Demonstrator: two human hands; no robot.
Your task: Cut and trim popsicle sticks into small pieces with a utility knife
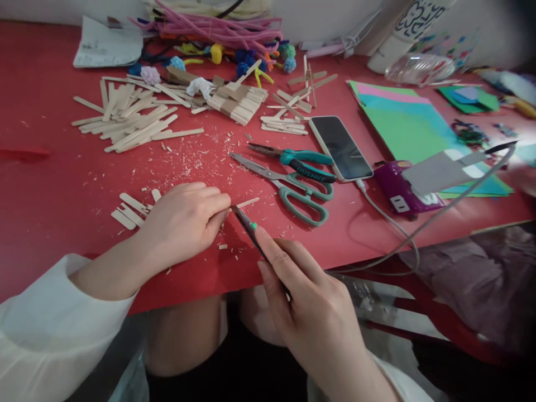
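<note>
Between the closed fingers of my left hand [188, 215] is a wooden craft stick [247, 203], its free end pointing right just above the red table [201, 285]. My right hand [305, 296] grips a dark utility knife [247, 224] with a green slider. The knife's tip meets the stick beside my left fingertips. Several short cut stick pieces [128, 215] lie left of my left hand, partly hidden by it. Wood shavings [188, 156] are scattered beyond both hands.
Scissors [288, 187] and teal pliers [297, 161] lie past my hands. A phone [341, 148] has a cable plugged in. Loose craft sticks [129, 120], a bundled stack [237, 100], pink pipe cleaners [213, 25] and coloured paper [402, 123] lie further back. A purple device [397, 187] sits at right.
</note>
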